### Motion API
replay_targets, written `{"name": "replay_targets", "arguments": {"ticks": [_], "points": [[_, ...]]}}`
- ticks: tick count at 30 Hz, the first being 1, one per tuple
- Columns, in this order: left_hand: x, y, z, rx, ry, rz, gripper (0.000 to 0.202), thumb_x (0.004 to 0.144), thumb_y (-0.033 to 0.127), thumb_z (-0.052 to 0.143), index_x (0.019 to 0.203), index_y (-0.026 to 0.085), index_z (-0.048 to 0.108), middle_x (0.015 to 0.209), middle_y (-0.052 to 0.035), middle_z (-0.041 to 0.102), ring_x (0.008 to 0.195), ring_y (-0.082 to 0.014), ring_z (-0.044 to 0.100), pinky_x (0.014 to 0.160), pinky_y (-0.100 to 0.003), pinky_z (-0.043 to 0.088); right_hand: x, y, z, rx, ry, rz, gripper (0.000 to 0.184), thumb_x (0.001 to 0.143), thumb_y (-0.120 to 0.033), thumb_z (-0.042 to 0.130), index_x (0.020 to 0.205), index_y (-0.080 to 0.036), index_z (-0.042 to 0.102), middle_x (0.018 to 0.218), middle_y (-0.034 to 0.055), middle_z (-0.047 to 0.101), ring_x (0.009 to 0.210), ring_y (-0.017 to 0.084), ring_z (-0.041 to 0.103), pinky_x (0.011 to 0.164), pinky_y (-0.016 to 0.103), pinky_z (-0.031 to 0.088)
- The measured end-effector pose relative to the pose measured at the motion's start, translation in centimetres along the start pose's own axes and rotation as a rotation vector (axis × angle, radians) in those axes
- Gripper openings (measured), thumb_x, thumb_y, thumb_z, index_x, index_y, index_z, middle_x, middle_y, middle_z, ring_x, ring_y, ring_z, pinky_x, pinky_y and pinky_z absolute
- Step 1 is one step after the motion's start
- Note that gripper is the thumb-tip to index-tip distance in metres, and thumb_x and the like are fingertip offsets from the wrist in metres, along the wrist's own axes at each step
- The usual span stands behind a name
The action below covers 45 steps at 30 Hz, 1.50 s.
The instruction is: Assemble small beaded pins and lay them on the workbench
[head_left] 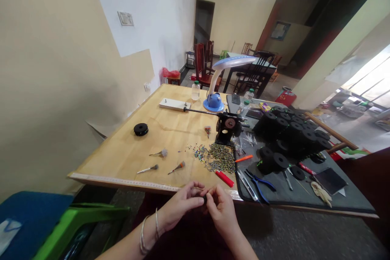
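My left hand (184,204), with two bracelets on its wrist, is at the table's front edge, thumb and fingers closed together. Against it, fingertips pinched, is my right hand (223,210). Between the fingertips shows a bit of something small and dark, mostly hidden. Just beyond the hands lie a red lighter (224,179) and a spread heap of small striped pieces (222,157). Fine bunches with coloured tips (176,167) rest to the left. Tweezers (247,185) and blue-handled pliers (262,183) lie to the right.
A black hand-cranked device (226,128) with a long rod stands mid-table, before a blue desk lamp (214,102). Many black spools (283,130) crowd the grey mat (307,197) at right. One black spool (141,129) lies at left. A green stool (70,227) stands lower left.
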<state>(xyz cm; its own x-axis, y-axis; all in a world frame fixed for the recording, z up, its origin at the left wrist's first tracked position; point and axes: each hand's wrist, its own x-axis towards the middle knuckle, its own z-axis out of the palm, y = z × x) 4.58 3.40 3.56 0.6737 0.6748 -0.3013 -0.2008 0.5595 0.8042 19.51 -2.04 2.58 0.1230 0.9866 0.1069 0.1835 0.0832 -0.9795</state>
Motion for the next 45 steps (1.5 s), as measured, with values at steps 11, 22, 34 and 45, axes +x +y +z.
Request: {"name": "replay_targets", "arguments": {"ticks": [11,22,34,45], "points": [[-0.1,0.0,0.3,-0.068,0.028,-0.068,0.029,0.064,0.007,0.059,0.091,0.019,0.058,0.088,-0.0011,0.066,0.081,-0.0177,0.061,0.076,-0.032,0.045,0.3,0.6,-0.5,0.181,-0.034,0.130,0.033,0.085,-0.050,0.057,0.073,-0.021,0.048,0.077,0.0033,0.067,0.041,0.011,0.059,0.040,0.023,0.049],[0.2,0.2,0.3,0.139,0.033,0.084,0.022,0.070,0.021,0.072,0.088,0.018,0.058,0.090,-0.0019,0.065,0.092,-0.0195,0.057,0.085,-0.032,0.040,-0.6,-0.4,-0.3,-0.311,0.039,-0.239,0.013,0.085,-0.016,0.052,0.074,-0.022,0.052,0.079,0.0052,0.068,0.071,0.019,0.064,0.064,0.029,0.050],[0.2,-0.3,0.9,0.152,-0.009,0.078,0.012,0.069,0.014,0.056,0.080,0.018,0.056,0.072,0.0033,0.056,0.067,-0.0129,0.049,0.063,-0.025,0.037,-0.5,0.0,-0.2,0.028,-0.049,0.033,0.025,0.092,-0.042,0.050,0.080,-0.021,0.054,0.059,-0.0029,0.059,0.045,0.013,0.058,0.046,0.022,0.048],[0.1,-1.1,0.7,0.061,0.008,0.064,0.018,0.072,0.014,0.058,0.089,0.020,0.053,0.083,0.0028,0.058,0.077,-0.0142,0.052,0.070,-0.026,0.039,-0.7,0.0,-0.5,0.043,-0.013,0.041,0.017,0.091,-0.033,0.051,0.080,-0.020,0.054,0.069,0.0000,0.062,0.047,0.012,0.059,0.047,0.023,0.049]]}}
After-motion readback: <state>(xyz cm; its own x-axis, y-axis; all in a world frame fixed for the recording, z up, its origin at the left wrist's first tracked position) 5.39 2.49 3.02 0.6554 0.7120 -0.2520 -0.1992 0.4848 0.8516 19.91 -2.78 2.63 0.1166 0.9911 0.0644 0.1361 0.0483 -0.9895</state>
